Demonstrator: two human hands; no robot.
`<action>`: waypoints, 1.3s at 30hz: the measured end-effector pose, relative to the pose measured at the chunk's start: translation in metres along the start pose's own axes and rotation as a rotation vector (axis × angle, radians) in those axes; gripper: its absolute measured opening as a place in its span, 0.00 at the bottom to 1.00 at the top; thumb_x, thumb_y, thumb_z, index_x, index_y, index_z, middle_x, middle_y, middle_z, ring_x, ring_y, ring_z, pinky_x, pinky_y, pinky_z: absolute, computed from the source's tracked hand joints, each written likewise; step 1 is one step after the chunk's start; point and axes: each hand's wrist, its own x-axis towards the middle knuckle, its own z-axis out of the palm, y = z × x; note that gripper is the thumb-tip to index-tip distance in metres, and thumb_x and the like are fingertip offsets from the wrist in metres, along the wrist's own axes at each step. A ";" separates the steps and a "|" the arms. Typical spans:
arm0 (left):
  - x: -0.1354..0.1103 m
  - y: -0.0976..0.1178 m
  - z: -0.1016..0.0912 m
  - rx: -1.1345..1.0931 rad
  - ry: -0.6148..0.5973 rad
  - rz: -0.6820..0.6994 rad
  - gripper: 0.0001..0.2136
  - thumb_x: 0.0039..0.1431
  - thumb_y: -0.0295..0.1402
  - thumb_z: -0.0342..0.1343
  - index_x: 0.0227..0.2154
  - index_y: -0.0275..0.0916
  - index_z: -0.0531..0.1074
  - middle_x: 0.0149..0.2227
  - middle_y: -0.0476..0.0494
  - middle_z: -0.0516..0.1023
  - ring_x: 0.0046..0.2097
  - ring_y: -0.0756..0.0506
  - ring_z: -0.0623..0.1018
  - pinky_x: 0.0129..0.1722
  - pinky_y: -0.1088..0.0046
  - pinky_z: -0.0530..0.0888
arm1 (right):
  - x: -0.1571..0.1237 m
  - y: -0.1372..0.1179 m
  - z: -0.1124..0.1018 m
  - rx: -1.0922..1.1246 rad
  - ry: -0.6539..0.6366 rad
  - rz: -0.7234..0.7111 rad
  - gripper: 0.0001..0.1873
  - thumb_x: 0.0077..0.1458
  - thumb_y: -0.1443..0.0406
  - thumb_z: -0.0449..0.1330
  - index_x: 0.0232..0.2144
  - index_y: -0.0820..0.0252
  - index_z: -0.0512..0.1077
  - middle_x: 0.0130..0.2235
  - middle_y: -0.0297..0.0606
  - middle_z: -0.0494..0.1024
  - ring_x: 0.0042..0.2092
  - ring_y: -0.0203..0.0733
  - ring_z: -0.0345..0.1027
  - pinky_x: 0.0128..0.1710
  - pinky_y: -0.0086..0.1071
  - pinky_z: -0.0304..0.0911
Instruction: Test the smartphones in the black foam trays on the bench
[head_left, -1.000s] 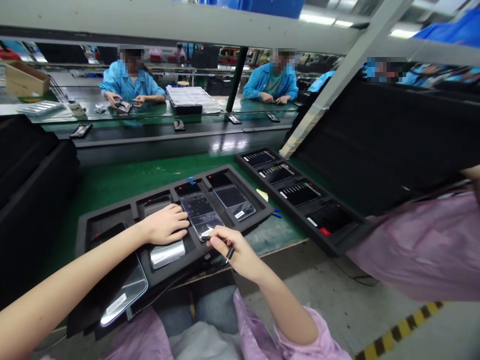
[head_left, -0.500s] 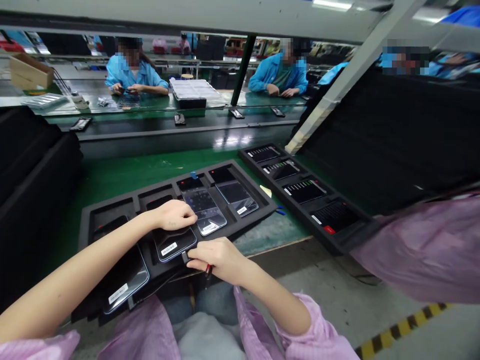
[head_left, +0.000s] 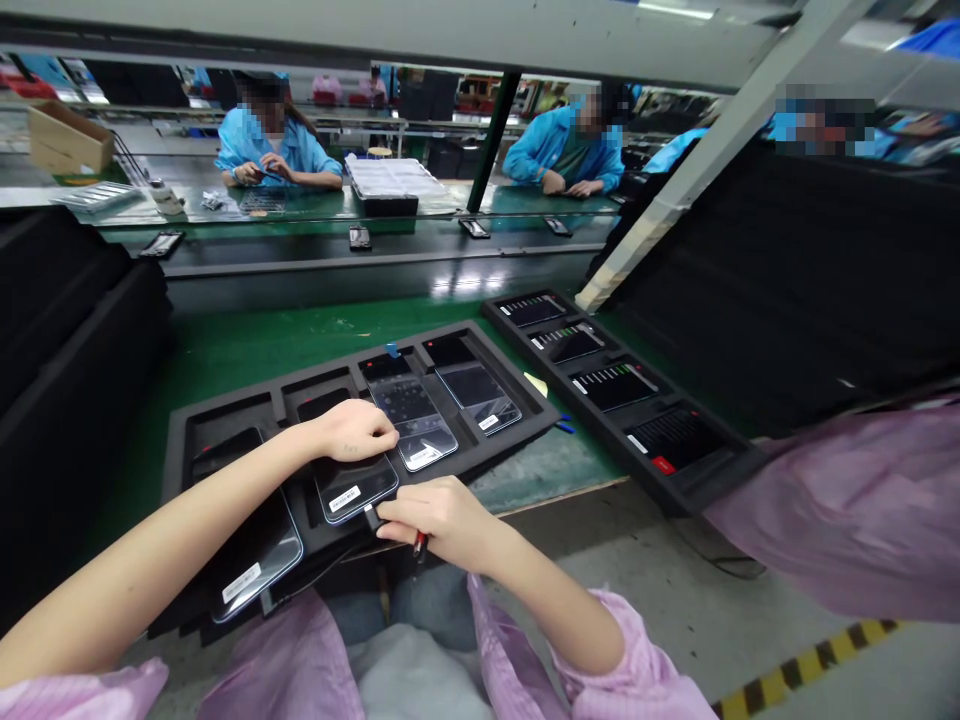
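A black foam tray (head_left: 495, 455) lies on the green bench in front of me with several phones in its slots. My left hand (head_left: 352, 430) rests curled on top of the second phone (head_left: 352, 488) from the left, pressing it into its slot. My right hand (head_left: 435, 515) is closed at the tray's front edge, pinching a small dark plug at that phone's bottom end, and a red-tipped pen (head_left: 418, 545) sticks out under the fingers. Another phone (head_left: 255, 555) sits at the far left, and two more (head_left: 416, 420) (head_left: 476, 395) lie to the right.
A second black tray (head_left: 705, 480) with lit phones stands at right. A big black foam sheet (head_left: 787, 290) leans behind it. Stacked black trays (head_left: 67, 340) fill the left. A conveyor (head_left: 360, 260) runs beyond, with workers in blue seated across. A pink sleeve (head_left: 847, 500) is at right.
My right hand dropped from the third phone's lower end to the tray's front edge under the second phone. My left hand stayed on that phone, which now lies flatter in its slot.
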 end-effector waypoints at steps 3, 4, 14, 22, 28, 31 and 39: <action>0.001 0.000 0.004 0.027 0.020 -0.018 0.18 0.56 0.29 0.46 0.13 0.39 0.49 0.15 0.56 0.49 0.20 0.51 0.53 0.25 0.73 0.51 | 0.000 -0.001 0.003 -0.026 -0.008 0.035 0.23 0.64 0.58 0.44 0.27 0.62 0.72 0.21 0.31 0.70 0.22 0.29 0.59 0.21 0.27 0.46; 0.001 0.000 0.005 0.036 0.031 -0.022 0.18 0.56 0.29 0.46 0.13 0.39 0.50 0.15 0.56 0.50 0.20 0.51 0.52 0.26 0.73 0.51 | 0.000 -0.002 0.004 -0.028 -0.019 0.051 0.22 0.64 0.58 0.45 0.27 0.61 0.72 0.22 0.31 0.71 0.22 0.29 0.60 0.21 0.27 0.45; -0.004 -0.005 0.009 0.074 0.072 0.106 0.18 0.59 0.32 0.42 0.14 0.38 0.54 0.15 0.52 0.59 0.19 0.52 0.58 0.25 0.73 0.56 | -0.014 0.009 -0.015 0.284 0.217 0.274 0.23 0.65 0.59 0.41 0.35 0.63 0.72 0.22 0.33 0.69 0.23 0.32 0.61 0.22 0.26 0.54; 0.032 -0.007 -0.018 0.217 0.224 0.270 0.17 0.64 0.40 0.37 0.41 0.37 0.67 0.44 0.39 0.72 0.47 0.43 0.70 0.49 0.65 0.64 | -0.038 0.017 -0.058 0.392 0.451 0.794 0.08 0.55 0.61 0.54 0.28 0.59 0.64 0.22 0.27 0.61 0.22 0.29 0.52 0.23 0.25 0.51; 0.075 0.003 -0.002 0.294 0.096 0.419 0.17 0.62 0.42 0.40 0.40 0.37 0.69 0.47 0.36 0.70 0.50 0.41 0.68 0.53 0.62 0.61 | -0.047 0.017 -0.063 0.446 0.279 0.677 0.07 0.59 0.64 0.47 0.34 0.59 0.63 0.34 0.35 0.66 0.35 0.34 0.61 0.37 0.28 0.59; 0.080 0.005 0.007 0.312 0.104 0.393 0.19 0.63 0.41 0.35 0.34 0.36 0.69 0.43 0.35 0.71 0.45 0.40 0.69 0.48 0.59 0.63 | -0.056 0.023 -0.061 0.476 0.200 0.601 0.13 0.62 0.64 0.43 0.32 0.61 0.65 0.34 0.36 0.66 0.36 0.34 0.62 0.39 0.28 0.58; 0.089 0.017 -0.014 0.215 0.056 0.227 0.20 0.65 0.42 0.35 0.24 0.37 0.64 0.20 0.52 0.61 0.24 0.50 0.63 0.32 0.69 0.65 | -0.057 0.034 -0.051 0.294 -0.064 0.661 0.16 0.59 0.65 0.50 0.20 0.61 0.62 0.24 0.31 0.67 0.27 0.32 0.58 0.29 0.26 0.50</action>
